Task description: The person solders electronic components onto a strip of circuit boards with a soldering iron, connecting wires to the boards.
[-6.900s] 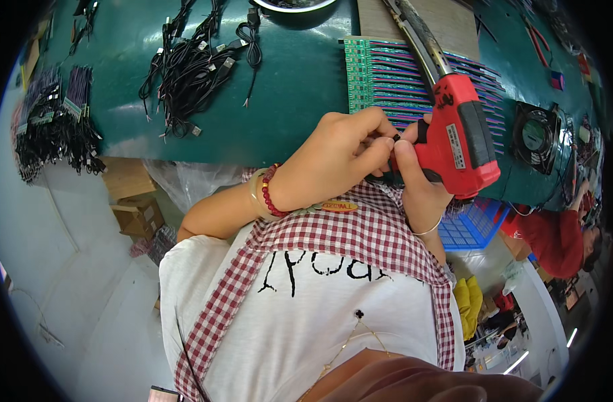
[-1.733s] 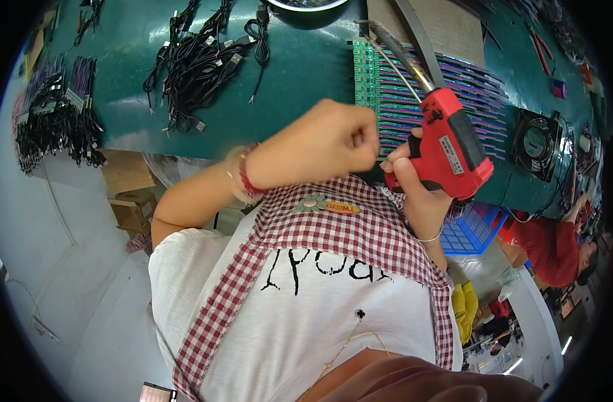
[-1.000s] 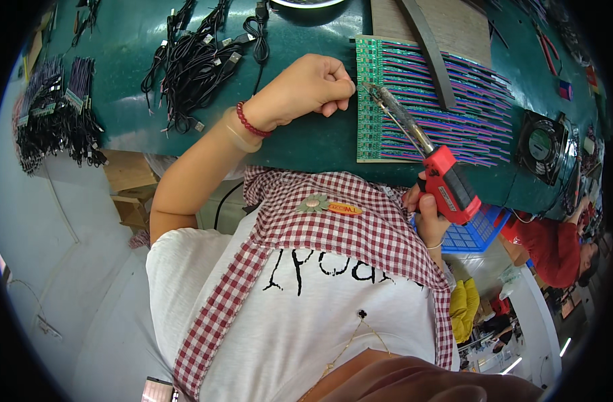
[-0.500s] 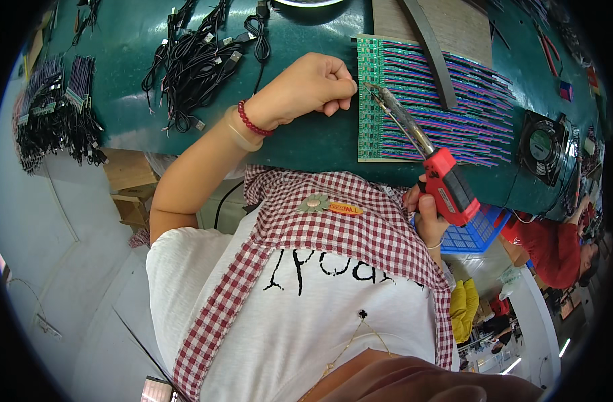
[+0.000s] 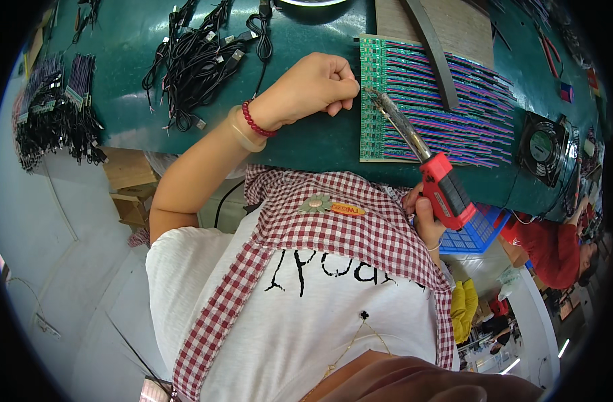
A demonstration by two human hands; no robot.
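My left hand (image 5: 316, 84), with a red bead bracelet and a pale bangle on the wrist, lies as a closed fist on the green table (image 5: 306, 144), just left of a green circuit board panel (image 5: 370, 124). Rows of purple and pink wires cover the panel. I cannot see anything inside the fist. My right hand (image 5: 421, 213) grips the red soldering gun (image 5: 447, 191) at the table's near edge. Its long metal tip (image 5: 372, 92) touches the panel's left part, close to my left knuckles.
A grey strip (image 5: 432, 47) lies slantwise over the panel. Tangled black cables (image 5: 199, 53) lie at the back left, with more cable bundles (image 5: 52, 107) at the far left. A small fan (image 5: 544, 137) stands right, a blue basket (image 5: 480, 231) below it. A person in red (image 5: 554, 244) sits at right.
Both hands came down from in front of my chest. The left fist now rests beside the panel and the gun's tip has dropped onto the board. Over the last half second almost nothing moved.
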